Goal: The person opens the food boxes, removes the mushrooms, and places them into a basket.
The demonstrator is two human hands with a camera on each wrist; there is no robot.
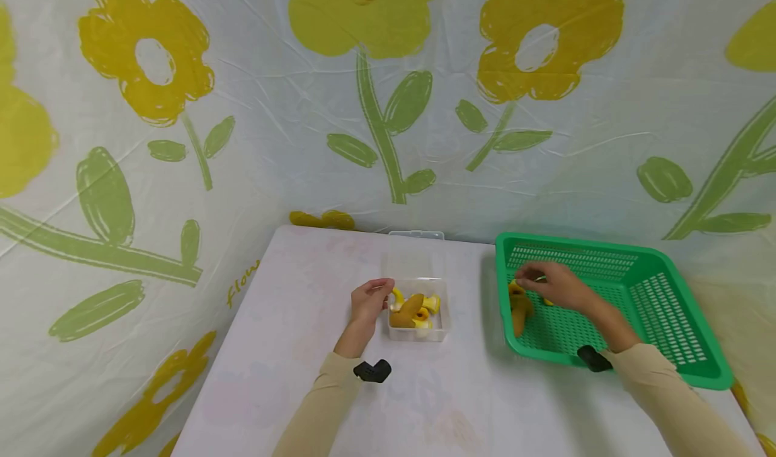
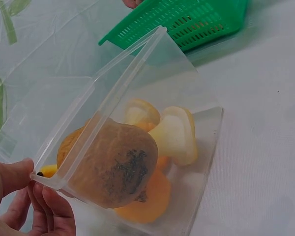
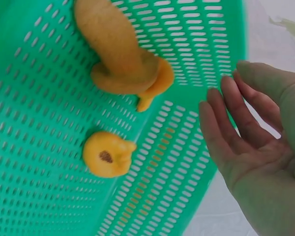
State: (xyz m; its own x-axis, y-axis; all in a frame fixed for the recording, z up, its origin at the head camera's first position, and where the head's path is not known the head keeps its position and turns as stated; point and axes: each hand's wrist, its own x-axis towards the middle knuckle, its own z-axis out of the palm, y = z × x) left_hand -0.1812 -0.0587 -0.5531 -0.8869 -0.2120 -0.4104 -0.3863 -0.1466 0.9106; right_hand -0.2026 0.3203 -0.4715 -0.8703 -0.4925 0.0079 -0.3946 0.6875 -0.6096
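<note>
Clear plastic forms the small box (image 1: pixel 417 309) just beside the left hand (image 1: pixel 370 300) in the head view; the fingers curl at its near-left corner, and brown and yellow toy pieces (image 1: pixel 412 309) sit inside. Its lid (image 1: pixel 415 236) is folded back beyond the hand. The right hand (image 1: pixel 554 285) reaches into the green basket (image 1: pixel 667 309), covering part of an orange-brown piece (image 1: pixel 520 305) below its fingers; whether it touches that piece cannot be told here.

From the left wrist, thumb and fingertips of the left hand (image 2: pixel 24 196) pinch the box's (image 2: pixel 206 162) corner. The wall blurs a brown lump (image 2: pixel 115 169) and pale yellow pieces (image 2: pixel 174 135) behind it; the basket (image 2: pixel 187 19) is cut off at the top.

From the right wrist, the right hand (image 3: pixel 258 147) is flat, fingers straight, holding nothing. Left of the fingertips lie a long orange-brown piece (image 3: pixel 120 54) and a small yellow one (image 3: pixel 108 153) on the basket floor (image 3: pixel 39 147), apart from the hand.
</note>
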